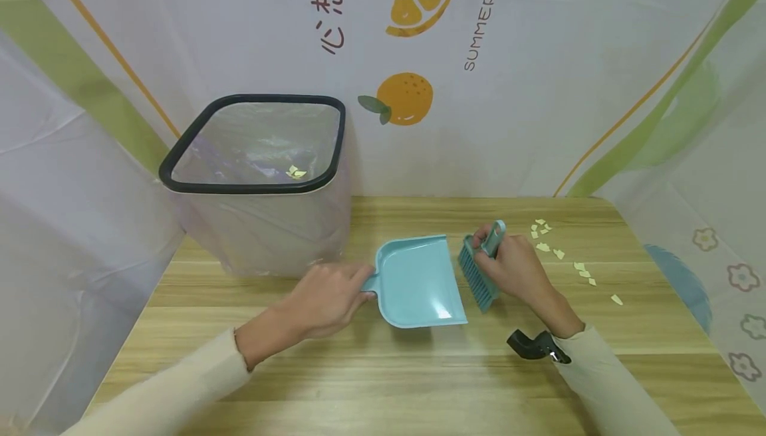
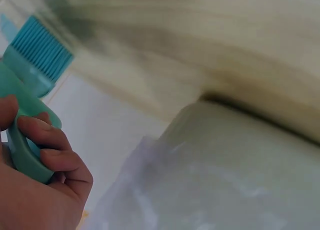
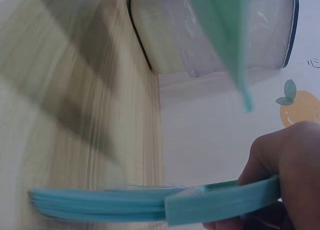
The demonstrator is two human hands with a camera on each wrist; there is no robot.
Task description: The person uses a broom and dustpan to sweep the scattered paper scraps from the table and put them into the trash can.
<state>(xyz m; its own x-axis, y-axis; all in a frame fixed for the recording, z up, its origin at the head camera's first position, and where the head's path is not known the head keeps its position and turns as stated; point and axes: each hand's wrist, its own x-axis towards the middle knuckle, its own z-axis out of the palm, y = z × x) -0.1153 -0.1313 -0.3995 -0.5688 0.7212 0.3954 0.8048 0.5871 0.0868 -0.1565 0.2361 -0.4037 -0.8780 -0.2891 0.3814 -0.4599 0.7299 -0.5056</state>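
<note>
My left hand (image 1: 329,298) grips the short handle of a light blue dustpan (image 1: 415,283), whose open edge faces right. Its pan is bare, and in the right wrist view the dustpan (image 3: 220,24) hangs above the tabletop. Just right of that edge, my right hand (image 1: 516,266) holds a matching small hand brush (image 1: 479,280) by its handle. The brush bristles (image 3: 95,205) point down toward the wood in the right wrist view. Several pale yellow paper scraps (image 1: 542,247) lie scattered on the table beyond the right hand.
At the back left stands a lined trash bin (image 1: 281,230) with a black rim (image 1: 251,189); a few scraps (image 1: 295,172) show inside. Behind the wooden table (image 1: 359,383) hangs a printed white curtain (image 1: 514,130). A black strap piece (image 1: 534,345) sits at the right wrist.
</note>
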